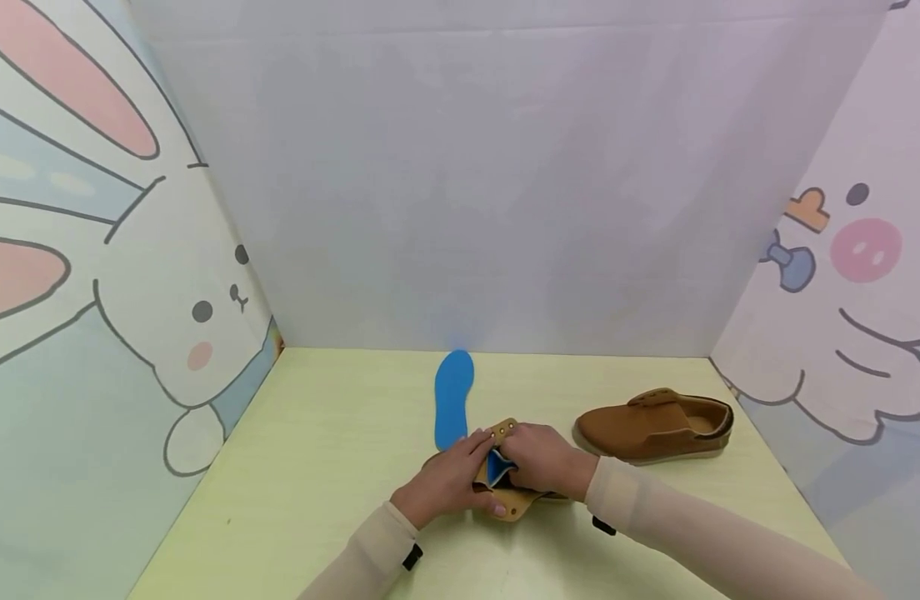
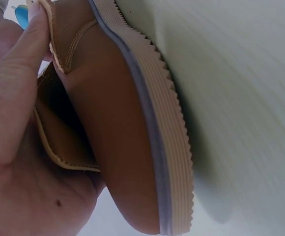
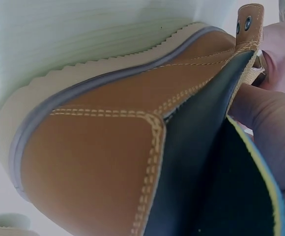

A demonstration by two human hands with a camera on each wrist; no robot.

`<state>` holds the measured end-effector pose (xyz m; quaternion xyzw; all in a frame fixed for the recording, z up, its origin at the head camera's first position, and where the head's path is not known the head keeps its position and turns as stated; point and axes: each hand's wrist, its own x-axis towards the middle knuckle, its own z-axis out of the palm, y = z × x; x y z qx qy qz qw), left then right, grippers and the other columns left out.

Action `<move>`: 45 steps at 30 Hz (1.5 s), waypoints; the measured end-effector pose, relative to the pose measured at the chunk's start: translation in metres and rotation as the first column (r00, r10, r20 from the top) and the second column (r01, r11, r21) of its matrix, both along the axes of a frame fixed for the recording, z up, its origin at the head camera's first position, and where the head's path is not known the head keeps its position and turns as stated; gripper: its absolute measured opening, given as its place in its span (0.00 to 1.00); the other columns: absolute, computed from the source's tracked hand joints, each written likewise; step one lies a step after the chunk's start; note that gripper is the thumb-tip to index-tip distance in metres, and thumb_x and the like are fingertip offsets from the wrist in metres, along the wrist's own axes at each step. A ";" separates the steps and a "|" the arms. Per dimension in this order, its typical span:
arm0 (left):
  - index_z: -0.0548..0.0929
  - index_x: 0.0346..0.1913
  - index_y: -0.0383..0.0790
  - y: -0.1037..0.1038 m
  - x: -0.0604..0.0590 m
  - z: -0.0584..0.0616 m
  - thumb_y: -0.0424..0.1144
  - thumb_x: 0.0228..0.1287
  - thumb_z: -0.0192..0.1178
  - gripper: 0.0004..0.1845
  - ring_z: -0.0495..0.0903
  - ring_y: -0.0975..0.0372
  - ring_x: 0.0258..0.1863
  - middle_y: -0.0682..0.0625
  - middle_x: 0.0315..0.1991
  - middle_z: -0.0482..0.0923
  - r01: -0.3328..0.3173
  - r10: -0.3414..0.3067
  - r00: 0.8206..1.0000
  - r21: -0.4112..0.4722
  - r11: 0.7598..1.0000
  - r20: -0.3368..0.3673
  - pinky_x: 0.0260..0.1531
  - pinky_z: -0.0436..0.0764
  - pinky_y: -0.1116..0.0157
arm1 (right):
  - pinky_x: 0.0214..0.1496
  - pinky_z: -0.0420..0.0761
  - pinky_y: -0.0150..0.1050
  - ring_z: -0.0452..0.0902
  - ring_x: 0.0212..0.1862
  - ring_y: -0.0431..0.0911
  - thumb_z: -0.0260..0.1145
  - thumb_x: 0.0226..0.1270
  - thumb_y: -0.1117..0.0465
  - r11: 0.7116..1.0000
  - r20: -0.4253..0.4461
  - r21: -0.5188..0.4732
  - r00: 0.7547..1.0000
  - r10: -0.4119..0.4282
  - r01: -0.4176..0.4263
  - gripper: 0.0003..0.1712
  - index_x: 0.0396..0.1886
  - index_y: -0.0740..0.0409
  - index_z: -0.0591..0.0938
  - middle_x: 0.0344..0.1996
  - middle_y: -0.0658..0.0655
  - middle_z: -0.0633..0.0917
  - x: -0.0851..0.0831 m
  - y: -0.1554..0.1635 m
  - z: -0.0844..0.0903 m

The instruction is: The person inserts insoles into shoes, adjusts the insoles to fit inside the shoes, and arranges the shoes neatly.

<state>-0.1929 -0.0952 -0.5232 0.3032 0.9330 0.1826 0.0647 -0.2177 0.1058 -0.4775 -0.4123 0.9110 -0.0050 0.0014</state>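
Hands meet at the counter's (image 1: pixel 317 467) near edge: the left hand (image 1: pixel 445 483) curls its fingers round the tan suede shoe's (image 1: pixel 509 502) side flap, while the right hand (image 1: pixel 538 458) grips a blue foam insole (image 1: pixel 497 467) tucked inside it. Another blue foam insole (image 1: pixel 452 398) lies just behind.
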 end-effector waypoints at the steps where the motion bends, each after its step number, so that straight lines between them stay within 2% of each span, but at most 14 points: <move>1: 0.60 0.79 0.39 0.000 0.000 0.000 0.73 0.56 0.62 0.57 0.57 0.51 0.77 0.45 0.79 0.56 0.000 0.000 1.000 -0.002 1.000 -0.005 0.70 0.67 0.55 | 0.27 0.74 0.34 0.74 0.27 0.38 0.76 0.56 0.63 1.000 -0.004 -0.002 1.000 0.005 -0.005 0.05 0.27 0.52 0.86 0.25 0.47 0.82 0.000 0.000 0.000; 6: 0.60 0.79 0.39 0.001 0.000 -0.001 0.73 0.56 0.62 0.57 0.58 0.51 0.77 0.44 0.78 0.57 0.003 -0.003 1.000 -0.017 1.000 -0.023 0.70 0.67 0.55 | 0.26 0.75 0.33 0.73 0.27 0.37 0.76 0.56 0.64 1.000 -0.029 -0.014 0.999 0.019 -0.020 0.05 0.26 0.52 0.86 0.26 0.47 0.82 -0.001 -0.002 -0.004; 11: 0.60 0.79 0.40 0.002 -0.001 -0.002 0.73 0.56 0.63 0.57 0.58 0.51 0.77 0.44 0.78 0.57 0.005 -0.006 1.000 -0.025 1.000 -0.023 0.70 0.66 0.55 | 0.27 0.76 0.33 0.73 0.28 0.37 0.76 0.58 0.61 1.000 -0.055 -0.008 0.998 0.010 -0.010 0.04 0.31 0.53 0.88 0.27 0.47 0.82 0.000 -0.003 -0.010; 15: 0.60 0.79 0.39 0.003 0.000 -0.002 0.73 0.56 0.63 0.57 0.58 0.51 0.76 0.44 0.78 0.57 0.009 -0.010 0.999 -0.025 1.000 -0.036 0.70 0.67 0.55 | 0.28 0.78 0.35 0.76 0.30 0.39 0.77 0.58 0.58 1.000 -0.073 -0.007 0.997 0.008 -0.008 0.06 0.34 0.53 0.88 0.29 0.49 0.84 0.000 -0.003 -0.013; 22: 0.59 0.79 0.39 0.002 -0.001 -0.004 0.73 0.56 0.61 0.57 0.58 0.52 0.76 0.44 0.78 0.57 0.021 -0.022 0.998 -0.016 1.000 -0.054 0.70 0.67 0.56 | 0.29 0.80 0.37 0.79 0.33 0.42 0.77 0.57 0.58 0.999 -0.083 -0.032 0.997 0.008 -0.011 0.06 0.33 0.51 0.88 0.32 0.48 0.85 0.000 -0.005 -0.017; 28: 0.59 0.80 0.40 0.002 -0.001 -0.005 0.74 0.56 0.60 0.57 0.59 0.51 0.76 0.44 0.78 0.57 0.029 -0.029 0.998 -0.004 1.000 -0.052 0.68 0.69 0.55 | 0.27 0.79 0.38 0.79 0.33 0.42 0.77 0.58 0.58 0.999 -0.103 -0.046 0.995 -0.001 -0.004 0.05 0.32 0.51 0.88 0.33 0.49 0.85 0.001 -0.006 -0.022; 38: 0.57 0.80 0.40 0.001 0.000 -0.005 0.74 0.57 0.60 0.58 0.58 0.51 0.76 0.44 0.78 0.56 0.029 -0.030 0.999 -0.014 0.999 -0.042 0.69 0.69 0.55 | 0.31 0.81 0.39 0.79 0.35 0.44 0.76 0.59 0.58 0.998 -0.132 -0.058 0.991 0.013 -0.020 0.05 0.33 0.50 0.88 0.34 0.49 0.85 0.003 -0.009 -0.023; 45: 0.57 0.80 0.42 0.000 0.000 -0.003 0.74 0.55 0.61 0.58 0.58 0.51 0.76 0.46 0.79 0.56 0.013 -0.013 0.999 -0.008 1.000 -0.040 0.68 0.70 0.55 | 0.34 0.83 0.40 0.81 0.38 0.46 0.75 0.63 0.56 0.999 -0.147 -0.051 0.989 0.000 -0.007 0.05 0.35 0.51 0.88 0.36 0.50 0.86 0.005 -0.012 -0.022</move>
